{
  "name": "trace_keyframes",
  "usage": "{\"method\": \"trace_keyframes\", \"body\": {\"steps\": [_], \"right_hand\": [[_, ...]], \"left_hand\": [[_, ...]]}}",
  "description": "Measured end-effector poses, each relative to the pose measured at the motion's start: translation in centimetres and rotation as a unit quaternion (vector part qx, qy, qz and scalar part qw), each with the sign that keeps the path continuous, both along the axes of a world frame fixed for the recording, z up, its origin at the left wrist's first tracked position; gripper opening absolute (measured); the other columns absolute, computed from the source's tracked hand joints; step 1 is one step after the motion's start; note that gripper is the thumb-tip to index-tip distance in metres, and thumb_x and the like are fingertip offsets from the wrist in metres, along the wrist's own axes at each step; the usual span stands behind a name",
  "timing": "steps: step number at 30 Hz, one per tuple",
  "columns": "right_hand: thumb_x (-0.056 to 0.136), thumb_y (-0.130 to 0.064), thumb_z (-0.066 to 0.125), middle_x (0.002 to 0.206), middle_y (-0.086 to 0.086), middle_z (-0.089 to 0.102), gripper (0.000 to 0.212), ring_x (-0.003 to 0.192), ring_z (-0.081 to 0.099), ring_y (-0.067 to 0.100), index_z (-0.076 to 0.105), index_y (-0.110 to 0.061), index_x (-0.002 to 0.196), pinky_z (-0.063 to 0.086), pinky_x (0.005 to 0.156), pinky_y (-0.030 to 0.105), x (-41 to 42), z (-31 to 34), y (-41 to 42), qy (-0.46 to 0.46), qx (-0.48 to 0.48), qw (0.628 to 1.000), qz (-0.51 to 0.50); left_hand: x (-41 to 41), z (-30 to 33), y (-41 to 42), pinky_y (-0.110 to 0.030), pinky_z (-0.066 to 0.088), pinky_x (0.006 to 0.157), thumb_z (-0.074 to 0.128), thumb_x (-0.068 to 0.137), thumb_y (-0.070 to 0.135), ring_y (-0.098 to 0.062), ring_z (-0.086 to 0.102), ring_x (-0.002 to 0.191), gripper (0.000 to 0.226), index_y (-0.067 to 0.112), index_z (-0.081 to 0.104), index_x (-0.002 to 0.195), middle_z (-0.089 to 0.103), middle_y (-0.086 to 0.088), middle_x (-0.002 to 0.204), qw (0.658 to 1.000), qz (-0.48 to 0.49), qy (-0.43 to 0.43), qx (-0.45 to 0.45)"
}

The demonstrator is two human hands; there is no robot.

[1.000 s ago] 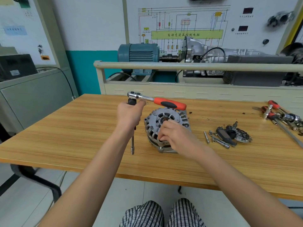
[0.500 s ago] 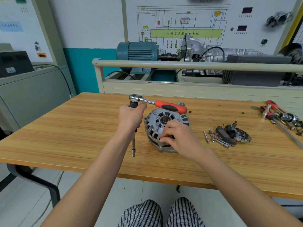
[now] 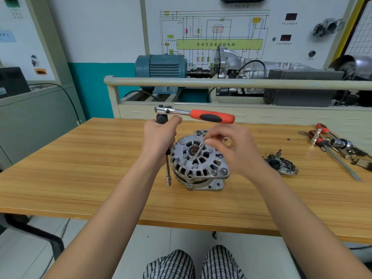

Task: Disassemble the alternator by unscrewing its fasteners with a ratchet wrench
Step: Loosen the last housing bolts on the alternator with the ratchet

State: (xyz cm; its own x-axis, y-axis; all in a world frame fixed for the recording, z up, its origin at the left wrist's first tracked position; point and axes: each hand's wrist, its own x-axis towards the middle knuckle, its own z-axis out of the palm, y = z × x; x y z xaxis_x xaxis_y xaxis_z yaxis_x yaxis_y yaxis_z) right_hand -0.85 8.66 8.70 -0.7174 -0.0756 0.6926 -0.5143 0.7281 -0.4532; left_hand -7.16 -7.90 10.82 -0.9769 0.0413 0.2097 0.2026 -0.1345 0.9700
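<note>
Alternator, one ribbed silver aluminium housing (image 3: 198, 164), sits mid-frame on our wooden worktop (image 3: 80, 168). Our right hand (image 3: 233, 150) pinches one long thin bolt (image 3: 198, 153) slanting up-right from its face (nearly free, we judge); our left hand (image 3: 159, 137), just left, grips the red-handled ratchet wrench (image 3: 193, 114), extension pointing down.

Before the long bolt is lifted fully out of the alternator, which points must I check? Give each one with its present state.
1. Right hand pinches the long bolt: ok.
2. Bolt fully free of the alternator: cannot tell; its lower end sits at the housing.
3. Left hand holds the ratchet wrench by its extension, away from the bolt: ok.
4. Alternator rests flat on the wooden table: ok.
5. Bare table surface to the right for the bolt, near the removed parts: ok.
</note>
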Motion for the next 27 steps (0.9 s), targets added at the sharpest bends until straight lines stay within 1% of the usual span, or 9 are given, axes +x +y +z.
{"method": "trace_keyframes", "body": {"steps": [3, 5, 11, 13, 15, 19, 23, 25, 27], "right_hand": [[0.084, -0.012, 0.069, 0.084, -0.012, 0.064, 0.013, 0.079, 0.061, 0.004, 0.067, -0.023, 0.091, 0.048, 0.073, 0.012, 1.1, 0.2, 3.5, 0.027, -0.101, 0.993, -0.060], [0.084, -0.011, 0.069, 0.082, -0.014, 0.066, 0.014, 0.079, 0.063, 0.004, 0.067, -0.023, 0.092, 0.050, 0.073, 0.014, 1.7, -0.5, 6.0, 0.017, -0.139, 0.984, -0.106], [0.084, -0.014, 0.072, 0.074, -0.013, 0.066, 0.011, 0.071, 0.062, 0.002, 0.069, -0.025, 0.085, 0.048, 0.065, 0.015, 1.6, -4.8, 12.3, -0.048, -0.200, 0.950, -0.235], [0.083, -0.015, 0.073, 0.074, -0.012, 0.066, 0.007, 0.071, 0.062, 0.004, 0.071, -0.020, 0.086, 0.046, 0.063, 0.015, 1.1, -7.2, 13.7, -0.075, -0.224, 0.935, -0.264], [0.083, -0.015, 0.073, 0.077, -0.012, 0.066, 0.007, 0.073, 0.061, 0.000, 0.073, -0.017, 0.090, 0.048, 0.065, 0.014, 0.6, -9.3, 14.6, -0.110, -0.237, 0.922, -0.285], [0.083, -0.013, 0.072, 0.080, -0.014, 0.067, 0.011, 0.076, 0.060, -0.006, 0.075, -0.016, 0.094, 0.052, 0.076, 0.015, 0.2, -12.0, 15.6, -0.148, -0.203, 0.917, -0.311], [0.082, -0.012, 0.074, 0.082, -0.016, 0.065, 0.015, 0.073, 0.054, -0.013, 0.075, -0.018, 0.096, 0.042, 0.065, -0.001, 0.1, -12.8, 15.9, -0.160, -0.135, 0.923, -0.324], [0.081, -0.013, 0.074, 0.082, -0.015, 0.065, 0.015, 0.072, 0.053, -0.012, 0.075, -0.018, 0.095, 0.039, 0.066, -0.001, 0.1, -12.8, 15.8, -0.171, -0.099, 0.927, -0.320], [0.081, -0.013, 0.075, 0.083, -0.013, 0.066, 0.014, 0.073, 0.054, -0.007, 0.076, -0.019, 0.093, 0.041, 0.071, 0.004, 0.1, -12.7, 15.7, -0.178, -0.078, 0.928, -0.319]], "left_hand": [[0.2, 1.5, 1.4, -0.022, 0.024, 0.042, 0.063, 0.086, 0.015, -0.011, 0.026, 0.041, 0.033, 0.021, 0.039, 0.064, 0.032, 0.008, 0.045, 0.999, -0.029, 0.017, 0.031], [0.3, 2.9, 3.0, -0.021, 0.026, 0.041, 0.061, 0.087, 0.014, -0.010, 0.028, 0.040, 0.031, 0.020, 0.040, 0.065, 0.033, 0.008, 0.045, 0.997, -0.057, 0.023, 0.046], [0.0, 4.7, 9.0, -0.021, 0.033, 0.045, 0.058, 0.083, 0.019, -0.012, 0.036, 0.045, 0.023, 0.020, 0.044, 0.066, 0.042, 0.004, 0.052, 0.982, -0.186, -0.025, 0.026], [-0.3, 4.2, 11.0, -0.021, 0.035, 0.047, 0.055, 0.084, 0.018, -0.011, 0.038, 0.046, 0.017, 0.019, 0.045, 0.070, 0.043, 0.004, 0.055, 0.974, -0.222, -0.048, 0.013], [-0.7, 3.4, 13.0, -0.023, 0.036, 0.048, 0.053, 0.085, 0.017, -0.011, 0.040, 0.047, 0.013, 0.018, 0.046, 0.075, 0.045, 0.003, 0.057, 0.970, -0.234, -0.063, -0.001], [-1.8, 1.9, 15.9, -0.023, 0.038, 0.049, 0.054, 0.088, 0.016, -0.011, 0.042, 0.049, 0.010, 0.016, 0.048, 0.081, 0.047, 0.003, 0.059, 0.973, -0.222, -0.062, -0.024], [-3.0, 0.6, 17.4, -0.022, 0.038, 0.048, 0.054, 0.089, 0.016, -0.010, 0.042, 0.049, 0.011, 0.016, 0.047, 0.080, 0.047, 0.006, 0.055, 0.977, -0.205, -0.055, -0.023], [-3.3, 0.2, 17.8, -0.023, 0.038, 0.048, 0.054, 0.089, 0.015, -0.010, 0.042, 0.048, 0.012, 0.016, 0.048, 0.079, 0.047, 0.007, 0.053, 0.979, -0.198, -0.055, -0.014], [-3.6, 0.0, 18.0, -0.022, 0.039, 0.048, 0.054, 0.089, 0.015, -0.010, 0.043, 0.049, 0.010, 0.016, 0.049, 0.080, 0.048, 0.007, 0.053, 0.979, -0.196, -0.060, 0.000]]}}
